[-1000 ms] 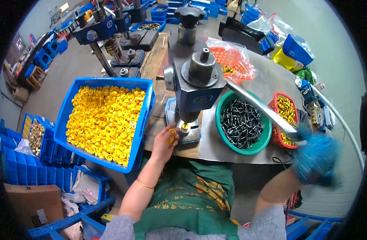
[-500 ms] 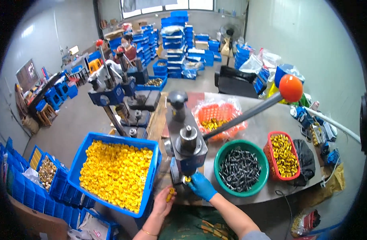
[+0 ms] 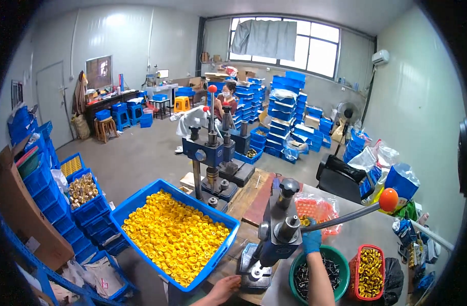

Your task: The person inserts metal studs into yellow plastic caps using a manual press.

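Note:
My right hand (image 3: 312, 239), in a blue glove, reaches past the lever press (image 3: 282, 234) toward the orange-red basket (image 3: 321, 206) lined with clear plastic. Gold-yellow pieces show at its fingertips, which are partly hidden by the press; whether they are held or lie in the basket is unclear. Beside the press base (image 3: 257, 272), my bare left hand (image 3: 224, 289) has its fingers pinched together, and what is in them is too small to make out. Below my right forearm sits a green bowl (image 3: 345, 275) of dark metal parts.
A blue crate (image 3: 120, 215) full of yellow caps (image 3: 172, 234) stands at left. Right of the green bowl is a red basket (image 3: 352, 278) of gold pieces, with a black bag (image 3: 393, 280) beside it. Another press (image 3: 205, 153) stands farther back. A masked person (image 3: 227, 104) sits beyond it.
My right hand has left the press and moved away from me to the orange-red basket. My left hand stays near the press base. The view has tilted up and turned left.

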{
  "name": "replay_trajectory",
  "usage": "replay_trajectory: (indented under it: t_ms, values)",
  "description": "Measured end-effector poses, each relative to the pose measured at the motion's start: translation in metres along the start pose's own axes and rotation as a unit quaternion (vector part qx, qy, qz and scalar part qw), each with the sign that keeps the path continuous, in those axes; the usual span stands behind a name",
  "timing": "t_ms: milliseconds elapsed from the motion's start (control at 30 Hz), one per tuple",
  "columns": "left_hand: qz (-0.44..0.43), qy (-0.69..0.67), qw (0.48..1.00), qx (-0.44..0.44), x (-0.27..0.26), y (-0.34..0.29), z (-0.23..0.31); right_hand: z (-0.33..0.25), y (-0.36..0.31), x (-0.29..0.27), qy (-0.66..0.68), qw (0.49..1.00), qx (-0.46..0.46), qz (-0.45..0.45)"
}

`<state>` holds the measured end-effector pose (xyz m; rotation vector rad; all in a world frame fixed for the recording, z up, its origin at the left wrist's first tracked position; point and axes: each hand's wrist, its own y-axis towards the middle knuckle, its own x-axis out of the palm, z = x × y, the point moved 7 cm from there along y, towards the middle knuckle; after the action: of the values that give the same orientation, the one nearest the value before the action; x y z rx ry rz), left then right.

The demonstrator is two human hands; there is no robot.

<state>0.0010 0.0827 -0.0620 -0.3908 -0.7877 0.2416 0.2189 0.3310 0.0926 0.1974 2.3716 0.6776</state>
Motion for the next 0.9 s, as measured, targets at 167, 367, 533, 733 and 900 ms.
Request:
replay_trajectory:
  t_ms: [167, 367, 533, 733, 900]
  values:
    - [-0.006, 0.01, 1.0, 0.014, 0.029, -0.017, 0.009, 0.012, -0.014, -0.011, -0.125, 0.99, -0.071, -0.003]
    - [-0.021, 0.007, 1.0, 0.007, 0.009, -0.022, 0.005, -0.017, -0.116, -0.047, -0.055, 0.989, -0.007, -0.139]
    - [-0.02, 0.004, 0.998, -0.061, -0.004, -0.003, -0.015, -0.009, -0.16, -0.064, -0.158, 0.982, 0.035, -0.092]
    - [-0.012, 0.025, 0.998, -0.06, 0.012, -0.013, -0.005, -0.009, -0.167, -0.047, -0.092, 0.993, 0.003, -0.071]
    - [-0.007, 0.004, 0.997, -0.074, -0.005, -0.008, -0.021, -0.011, -0.168, -0.042, -0.082, 0.989, 0.005, -0.119]
